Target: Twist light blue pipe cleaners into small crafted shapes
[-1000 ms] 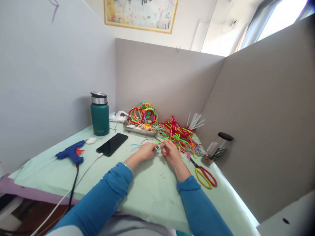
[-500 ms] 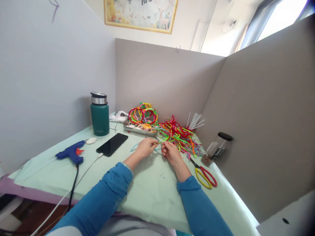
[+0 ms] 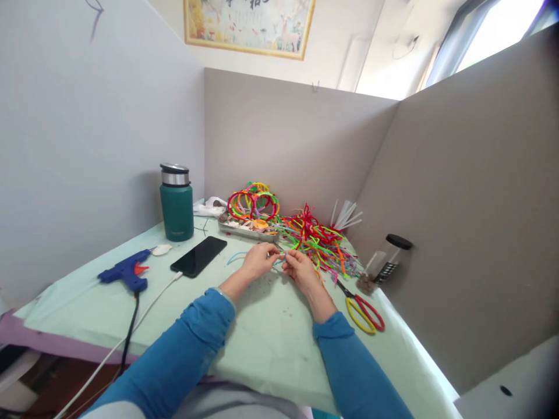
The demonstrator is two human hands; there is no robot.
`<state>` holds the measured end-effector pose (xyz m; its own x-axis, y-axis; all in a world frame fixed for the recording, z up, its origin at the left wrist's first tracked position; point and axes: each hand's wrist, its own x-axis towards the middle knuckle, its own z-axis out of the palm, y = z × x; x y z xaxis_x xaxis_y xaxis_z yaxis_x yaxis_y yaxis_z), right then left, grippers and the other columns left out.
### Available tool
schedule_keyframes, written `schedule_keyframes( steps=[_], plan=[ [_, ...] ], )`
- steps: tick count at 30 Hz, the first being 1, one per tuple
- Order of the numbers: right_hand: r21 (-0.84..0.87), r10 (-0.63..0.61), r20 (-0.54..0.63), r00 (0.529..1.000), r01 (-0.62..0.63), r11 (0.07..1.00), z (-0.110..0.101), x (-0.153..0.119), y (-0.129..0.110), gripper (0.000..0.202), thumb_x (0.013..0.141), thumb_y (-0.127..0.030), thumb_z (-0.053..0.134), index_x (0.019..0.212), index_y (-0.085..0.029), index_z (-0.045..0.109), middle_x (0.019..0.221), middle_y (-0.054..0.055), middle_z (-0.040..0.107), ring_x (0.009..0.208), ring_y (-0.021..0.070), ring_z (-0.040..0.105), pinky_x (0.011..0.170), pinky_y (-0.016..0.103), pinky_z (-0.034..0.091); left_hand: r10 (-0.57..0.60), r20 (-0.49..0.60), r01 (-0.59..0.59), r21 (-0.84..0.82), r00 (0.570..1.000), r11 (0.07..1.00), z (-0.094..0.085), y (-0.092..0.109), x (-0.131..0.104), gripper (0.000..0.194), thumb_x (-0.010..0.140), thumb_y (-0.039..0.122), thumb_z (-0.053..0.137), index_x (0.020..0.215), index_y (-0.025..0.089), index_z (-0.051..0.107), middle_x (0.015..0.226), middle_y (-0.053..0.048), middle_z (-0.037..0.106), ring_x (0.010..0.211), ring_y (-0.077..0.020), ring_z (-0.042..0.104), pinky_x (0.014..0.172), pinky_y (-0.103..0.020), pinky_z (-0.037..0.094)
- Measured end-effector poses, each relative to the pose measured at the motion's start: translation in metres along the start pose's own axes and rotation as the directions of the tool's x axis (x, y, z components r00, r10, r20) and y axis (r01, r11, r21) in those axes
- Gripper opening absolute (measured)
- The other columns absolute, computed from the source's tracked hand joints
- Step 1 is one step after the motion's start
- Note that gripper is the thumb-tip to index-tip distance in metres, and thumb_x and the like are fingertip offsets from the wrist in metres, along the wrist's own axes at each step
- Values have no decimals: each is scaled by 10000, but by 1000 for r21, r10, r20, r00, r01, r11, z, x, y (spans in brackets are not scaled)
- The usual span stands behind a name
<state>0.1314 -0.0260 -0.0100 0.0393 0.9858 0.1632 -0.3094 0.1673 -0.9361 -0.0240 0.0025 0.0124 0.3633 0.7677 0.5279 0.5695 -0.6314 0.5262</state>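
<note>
My left hand (image 3: 259, 262) is pinched closed above the middle of the table. My right hand (image 3: 302, 273) meets it there, thumb and fingertips pressed together. Between their fingertips runs a light blue pipe cleaner (image 3: 236, 256), and one curved end of it shows to the left of my left hand. The pinched part is small and mostly hidden by my fingers. Just behind both hands lies a tangled heap of pipe cleaners (image 3: 312, 233) in red, green, orange and purple.
Beyond the hands, a metal tray (image 3: 248, 233) holds small pieces, with pipe-cleaner rings (image 3: 253, 203) on top. Scissors (image 3: 364, 311) and a clear jar (image 3: 388, 262) are on the right. A phone (image 3: 200, 256), green bottle (image 3: 176, 210) and blue glue gun (image 3: 126, 270) stand left.
My fingertips have shifted slightly on the strand between them. The light blue end beside my left hand now reaches further left, and the green bit between my fingers no longer shows.
</note>
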Motion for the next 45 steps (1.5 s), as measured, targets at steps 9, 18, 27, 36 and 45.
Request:
schedule_keyframes(
  steps=[9, 18, 27, 36, 45],
  plan=[
    [-79, -19, 9, 1000, 19, 997, 0, 0, 3, 312, 589, -345, 778, 806, -182, 625, 651, -45, 565, 510, 80, 494, 441, 195, 407, 8, 30, -8, -4, 1000, 1000, -1, 1, 0, 168, 805, 265, 560, 840, 166, 692, 826, -23, 694, 672, -113, 555, 642, -215, 408],
    [-229, -82, -5, 997, 79, 970, 3, -3, 0, 311, 625, -367, 736, 861, -193, 631, 558, -52, 542, 463, 89, 455, 412, 202, 320, -24, 41, 23, 14, 999, 1000, -1, 1, 0, 207, 805, 278, 553, 884, 175, 714, 858, -32, 711, 696, -125, 573, 665, -220, 412],
    [-274, -151, 49, 987, 159, 949, 6, -5, -3, 287, 678, -370, 689, 897, -197, 624, 593, -49, 523, 481, 93, 443, 418, 213, 305, 2, 65, -2, -2, 998, 1000, -1, -1, 0, 249, 828, 276, 523, 935, 173, 723, 865, -43, 718, 682, -126, 570, 641, -213, 399],
    [-271, -162, 57, 985, 172, 947, 6, -5, -3, 277, 690, -349, 670, 916, -198, 618, 588, -50, 516, 478, 90, 427, 428, 220, 301, 72, 99, -66, -64, 992, 996, 1, -5, 2, 261, 839, 257, 501, 864, 153, 740, 763, -33, 700, 660, -119, 551, 614, -200, 376],
    [-235, -143, 55, 988, 152, 960, 10, -6, -2, 379, 694, -345, 660, 1030, -207, 553, 615, -65, 507, 477, 91, 440, 426, 217, 308, 42, 108, -17, -222, 993, 975, 4, -8, 4, 281, 806, 205, 533, 1002, 162, 731, 939, -58, 731, 799, -161, 634, 723, -232, 455]
  ],
)
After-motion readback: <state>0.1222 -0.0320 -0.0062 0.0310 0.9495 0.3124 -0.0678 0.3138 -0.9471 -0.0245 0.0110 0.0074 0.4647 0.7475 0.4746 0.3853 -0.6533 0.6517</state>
